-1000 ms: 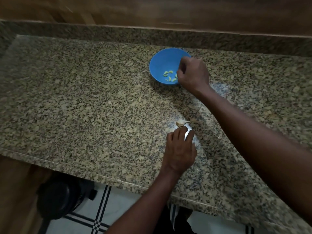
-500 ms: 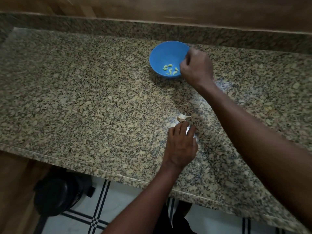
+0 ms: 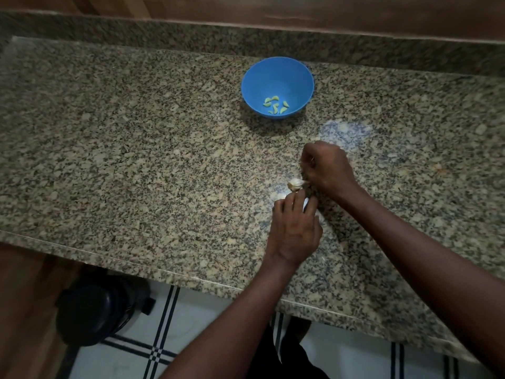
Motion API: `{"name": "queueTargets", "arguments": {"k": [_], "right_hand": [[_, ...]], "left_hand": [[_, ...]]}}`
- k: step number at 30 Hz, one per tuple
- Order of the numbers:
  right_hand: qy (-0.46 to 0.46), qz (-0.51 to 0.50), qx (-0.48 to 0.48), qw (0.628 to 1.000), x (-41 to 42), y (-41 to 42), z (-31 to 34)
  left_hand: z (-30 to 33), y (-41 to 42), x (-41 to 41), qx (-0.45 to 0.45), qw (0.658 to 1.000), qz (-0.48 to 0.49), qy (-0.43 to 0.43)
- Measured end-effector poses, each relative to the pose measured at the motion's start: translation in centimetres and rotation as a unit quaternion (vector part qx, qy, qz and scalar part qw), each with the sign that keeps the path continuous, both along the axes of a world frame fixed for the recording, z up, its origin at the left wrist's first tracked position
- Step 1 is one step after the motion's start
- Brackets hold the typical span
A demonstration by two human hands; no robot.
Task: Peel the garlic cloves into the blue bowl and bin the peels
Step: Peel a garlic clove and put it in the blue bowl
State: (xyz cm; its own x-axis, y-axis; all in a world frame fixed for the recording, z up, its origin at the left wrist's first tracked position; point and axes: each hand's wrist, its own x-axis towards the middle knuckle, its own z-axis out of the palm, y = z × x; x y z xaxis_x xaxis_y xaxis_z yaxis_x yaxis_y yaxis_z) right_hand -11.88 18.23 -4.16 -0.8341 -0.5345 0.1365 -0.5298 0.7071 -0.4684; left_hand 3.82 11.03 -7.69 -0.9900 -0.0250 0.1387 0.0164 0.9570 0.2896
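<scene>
Head view: the blue bowl stands toward the far edge of the granite tabletop, well apart from both hands, with several peeled cloves lying at its bottom. Nearer the front edge, the garlic piece lies on the stone between the hands. The right hand has its fingers curled and touches the garlic at its right end; whether it pinches it cannot be told. The left hand rests just before the garlic, fingers bent over pale peels, perhaps holding them. The garlic looks light and firm, its papery skin dry and brittle, so it would likely tear in flakes. A fingertip pinch at the pointed tip should serve best. A dark bin sits on the floor below the front edge.
</scene>
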Motion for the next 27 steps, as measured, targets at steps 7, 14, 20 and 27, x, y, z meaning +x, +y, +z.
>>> {"name": "queueTargets", "arguments": {"k": [7, 14, 20, 27], "right_hand": [[0.003, 0.012, 0.013, 1.000, -0.3, -0.2, 0.3], [-0.032, -0.044, -0.007, 0.998, 0.1, 0.7, 0.9], [-0.061, -0.124, -0.037, 0.990, 3.6, 5.4, 0.6], [-0.057, -0.143, 0.002, 0.988, 9.4, 11.2, -0.6]], "left_hand": [[0.3, 0.0, 0.1, -0.003, 1.000, 0.001, -0.002], [1.1, -0.8, -0.3, 0.122, 0.985, 0.092, 0.086], [4.1, -4.9, -8.1, 0.192, 0.969, 0.152, 0.020], [3.6, -5.0, -12.0, 0.107, 0.989, 0.054, -0.081]]}}
